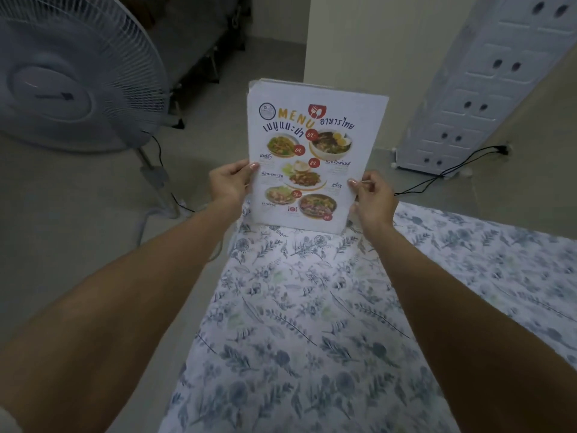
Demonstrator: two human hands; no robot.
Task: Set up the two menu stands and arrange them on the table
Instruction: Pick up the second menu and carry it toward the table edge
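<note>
A white menu stand point(312, 151) printed with "MENU" and photos of dishes stands upright at the far corner of the table point(296, 307), its bottom edge on the floral cloth. My left hand point(229, 182) grips its left edge, thumb on the front. On the opposite edge my right hand point(371, 198) holds it, thumb on the front too. More sheet edges show behind its top, so a second menu may be stacked there; I cannot tell.
A large white pedestal fan point(71, 76) stands on the floor at the left, its pole and cable close to the table corner. A white panelled object point(487, 89) leans at the right, with a black cable point(452, 173) running to a wall socket.
</note>
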